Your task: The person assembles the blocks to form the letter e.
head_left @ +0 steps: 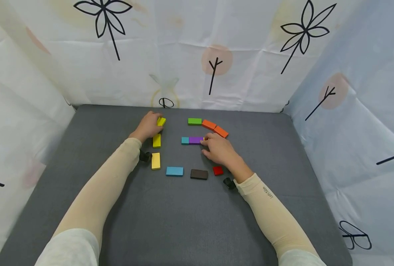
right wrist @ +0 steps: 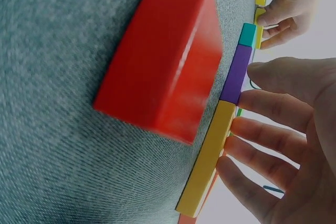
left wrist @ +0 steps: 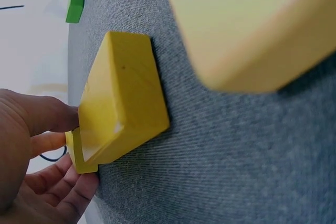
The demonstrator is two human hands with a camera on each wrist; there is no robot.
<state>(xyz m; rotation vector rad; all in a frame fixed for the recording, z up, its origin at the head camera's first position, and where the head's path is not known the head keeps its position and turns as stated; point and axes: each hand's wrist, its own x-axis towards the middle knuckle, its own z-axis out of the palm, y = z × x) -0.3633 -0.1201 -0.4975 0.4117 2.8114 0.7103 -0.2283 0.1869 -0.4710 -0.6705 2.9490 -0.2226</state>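
My left hand (head_left: pixel 148 126) pinches a yellow block (head_left: pixel 161 121) between thumb and fingers at the far left of the layout. Just nearer, a second yellow block (head_left: pixel 157 140) almost meets it, and a third yellow block (head_left: pixel 155 161) lies closer to me. My right hand (head_left: pixel 219 149) is over the middle row, fingers spread and loosely extended. In the right wrist view its fingertips rest along a yellow-orange block (right wrist: pixel 207 158), mostly hidden from the head camera. The thumb is by the purple block (head_left: pixel 195 140), which abuts a teal block (head_left: pixel 185 140).
Behind the middle row, a green block (head_left: pixel 195 121) joins two orange blocks (head_left: pixel 221 131) in a bend. Nearer me lie a blue block (head_left: pixel 174 171), a dark brown block (head_left: pixel 199 174) and a red block (head_left: pixel 218 170). The grey table (head_left: pixel 190 221) meets patterned curtains (head_left: pixel 183 74).
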